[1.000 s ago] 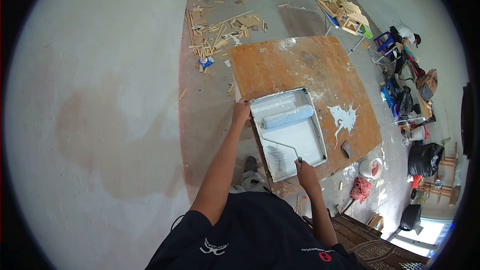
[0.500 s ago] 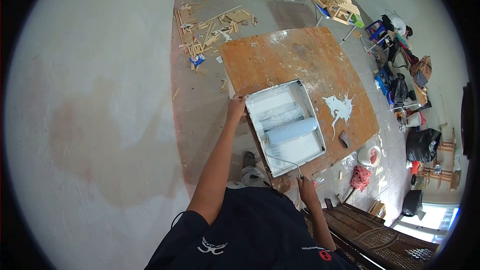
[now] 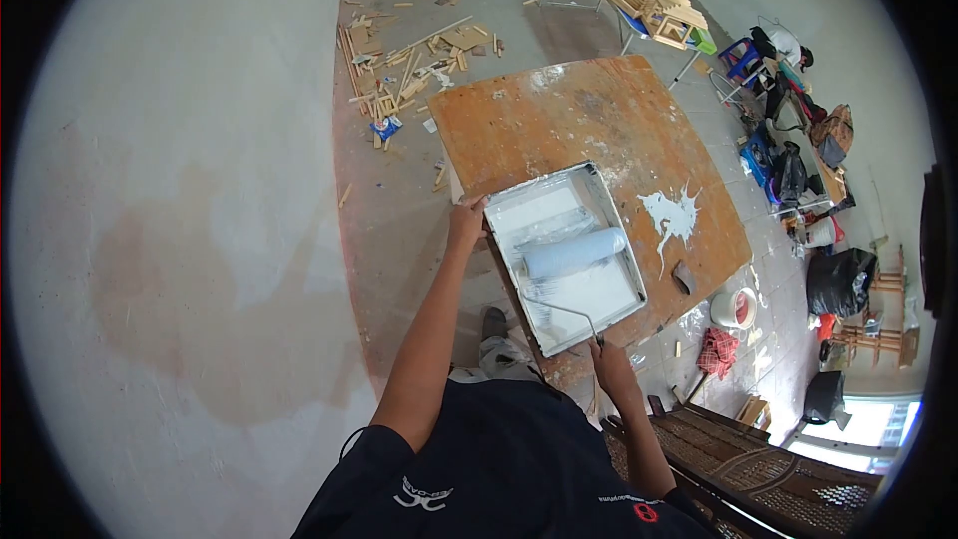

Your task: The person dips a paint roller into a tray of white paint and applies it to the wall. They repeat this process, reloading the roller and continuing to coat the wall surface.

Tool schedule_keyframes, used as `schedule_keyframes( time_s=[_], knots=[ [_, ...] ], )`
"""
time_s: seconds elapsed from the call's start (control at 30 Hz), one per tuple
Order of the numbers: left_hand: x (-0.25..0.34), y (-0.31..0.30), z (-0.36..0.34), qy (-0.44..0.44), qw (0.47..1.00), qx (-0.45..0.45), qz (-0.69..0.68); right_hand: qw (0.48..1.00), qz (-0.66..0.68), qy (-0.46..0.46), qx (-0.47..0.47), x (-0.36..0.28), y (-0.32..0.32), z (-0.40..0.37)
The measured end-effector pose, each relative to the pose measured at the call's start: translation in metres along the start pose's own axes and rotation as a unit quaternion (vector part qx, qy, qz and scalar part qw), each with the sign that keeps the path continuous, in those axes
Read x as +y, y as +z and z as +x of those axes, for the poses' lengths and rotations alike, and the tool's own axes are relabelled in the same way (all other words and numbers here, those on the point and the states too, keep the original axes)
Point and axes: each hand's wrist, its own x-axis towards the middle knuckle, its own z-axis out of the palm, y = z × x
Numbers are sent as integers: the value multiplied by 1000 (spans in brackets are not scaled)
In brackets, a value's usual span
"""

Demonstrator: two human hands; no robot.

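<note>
Pale wall [image 3: 180,190] left, tiled floor [image 3: 559,25] with wood scraps [image 3: 409,70]. Paint-splattered table [image 3: 589,115] carries tray [image 3: 589,317]; roller [image 3: 574,254] lies in it. Right hand's [image 3: 614,371] fingers grip roller handle; left hand's [image 3: 466,222] pinch tray rim.

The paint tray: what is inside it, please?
Inside the tray are white paint and a pale blue roller. The tray's bottom beneath the roller is covered, so it cannot be seen.
</note>
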Motion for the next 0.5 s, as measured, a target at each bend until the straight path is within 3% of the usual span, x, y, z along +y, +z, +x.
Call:
schedule_keyframes(
  time_s=[0.2, 0.4, 0.5],
  knots=[
    [4, -1, -5, 36, 999, 1, 38, 994, -29, -79, 67, -7, 15, 25],
    [-5, -1, 1, 57, 997, 7, 42, 993, -42, -77, 78, -12, 8, 27],
    [11, -4, -10, 64, 989, 14, 133, 991, -48, -92, 84, -11, 0, 30]
  ],
)
